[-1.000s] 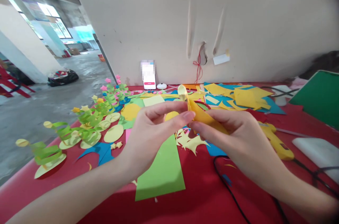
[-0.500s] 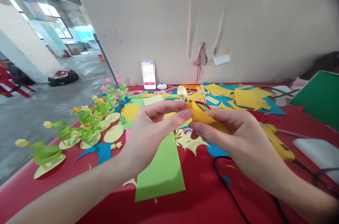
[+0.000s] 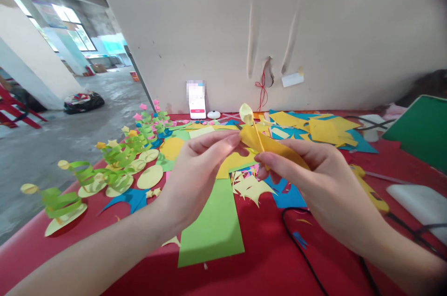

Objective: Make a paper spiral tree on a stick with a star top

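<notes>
Both hands meet above the red table (image 3: 70,221), holding one folded piece of yellow paper (image 3: 268,143). My left hand (image 3: 199,170) pinches its left end between thumb and forefinger. My right hand (image 3: 314,179) grips the paper from the right, fingers closed over it. A thin yellow stick topped by a pale yellow paper bit (image 3: 246,113) rises from the fold. Below the hands lie a light green paper sheet (image 3: 213,226) and a pale yellow cut-out scrap (image 3: 251,188).
Green paper spiral trees (image 3: 115,156) with stars stand along the left table edge. Yellow and blue paper scraps (image 3: 321,129) lie at the back. A yellow glue gun (image 3: 370,191) and black cable (image 3: 303,249) lie at right, beside a green board (image 3: 422,128). A phone (image 3: 196,99) leans on the beige partition.
The yellow paper has opened out wider between the hands and been lifted slightly. My right hand has shifted a little right; the stick with its pale top now stands higher.
</notes>
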Demonstrator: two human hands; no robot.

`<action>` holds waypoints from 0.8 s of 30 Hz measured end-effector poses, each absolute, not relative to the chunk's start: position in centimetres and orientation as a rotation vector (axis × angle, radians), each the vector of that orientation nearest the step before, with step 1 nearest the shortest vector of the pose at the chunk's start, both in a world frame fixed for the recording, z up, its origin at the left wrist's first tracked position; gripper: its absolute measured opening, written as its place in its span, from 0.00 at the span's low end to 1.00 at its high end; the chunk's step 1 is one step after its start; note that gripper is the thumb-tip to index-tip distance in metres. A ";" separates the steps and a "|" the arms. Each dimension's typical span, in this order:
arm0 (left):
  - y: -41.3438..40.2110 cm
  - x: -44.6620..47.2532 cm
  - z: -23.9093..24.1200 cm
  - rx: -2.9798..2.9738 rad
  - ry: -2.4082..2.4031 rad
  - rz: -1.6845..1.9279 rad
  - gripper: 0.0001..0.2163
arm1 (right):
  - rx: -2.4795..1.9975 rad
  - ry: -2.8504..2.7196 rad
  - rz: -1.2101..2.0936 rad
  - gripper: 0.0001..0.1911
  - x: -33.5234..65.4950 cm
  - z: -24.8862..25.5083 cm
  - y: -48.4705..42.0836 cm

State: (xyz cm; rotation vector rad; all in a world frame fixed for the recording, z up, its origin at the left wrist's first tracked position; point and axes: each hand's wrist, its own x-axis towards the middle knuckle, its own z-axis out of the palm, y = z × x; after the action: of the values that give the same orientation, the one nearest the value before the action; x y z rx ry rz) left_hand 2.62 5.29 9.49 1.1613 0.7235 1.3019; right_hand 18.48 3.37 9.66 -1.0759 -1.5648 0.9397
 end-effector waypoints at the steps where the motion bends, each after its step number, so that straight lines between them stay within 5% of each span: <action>1: 5.4 2.6 9.5 1.153 0.708 1.307 0.05 | -1.076 -1.556 0.951 0.10 18.5 9.6 3.4; 24: 10.5 0.9 8.1 1.057 0.678 1.518 0.03 | -0.932 -1.271 1.020 0.08 19.1 9.0 5.0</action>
State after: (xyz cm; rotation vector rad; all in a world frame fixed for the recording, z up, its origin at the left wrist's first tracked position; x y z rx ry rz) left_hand 0.86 10.50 8.14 1.0573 0.6775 1.5177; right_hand 19.06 4.98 9.00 -0.9321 -1.2706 1.0198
